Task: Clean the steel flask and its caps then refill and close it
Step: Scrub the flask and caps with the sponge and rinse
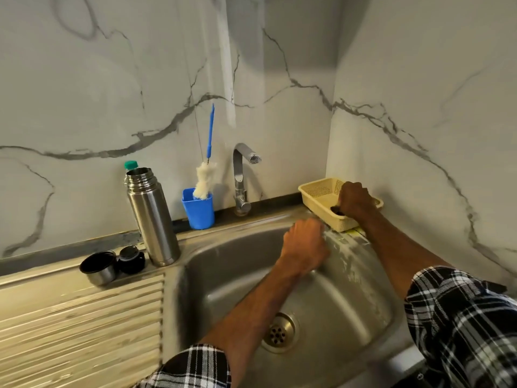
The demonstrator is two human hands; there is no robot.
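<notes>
Step in hand, as judged: fetching a scrubbing tool before any washing; no water runs and no task item is in the basin. The sink (pixel 223 275) is brushed steel, a rounded-corner basin with pale streaking on its right wall and a perforated drain (pixel 279 333) at the front. The drainboard (pixel 70 317) to its left is ribbed steel. The flask (pixel 152 217), a tall polished steel cylinder with a threaded neck, stands upright and uncapped at the drainboard's back right corner, just beside the basin's left rim. A cream plastic basket (pixel 316 189), lattice-walled and rectangular, sits at the sink's back right corner. The right hand (pixel 356 198) reaches into it, fingers curled down on a dark item (pixel 335 211), too small to identify. The left hand (pixel 305 245) hangs over the basin's back right rim, knuckles up and fingers curled under; whether it holds anything cannot be told. A chrome tap (pixel 240 177) stands at the back rim, beside a blue plastic cup (pixel 198 212) holding a brush (pixel 204 180) with a fluffy white head. The steel cup cap (pixel 99 268) lies tilted on the drainboard's back edge, touching the black stopper (pixel 130 259). Next move calls for lifting the item clear, then taking up the flask or a cap; wet polished steel will likely be slippery.
</notes>
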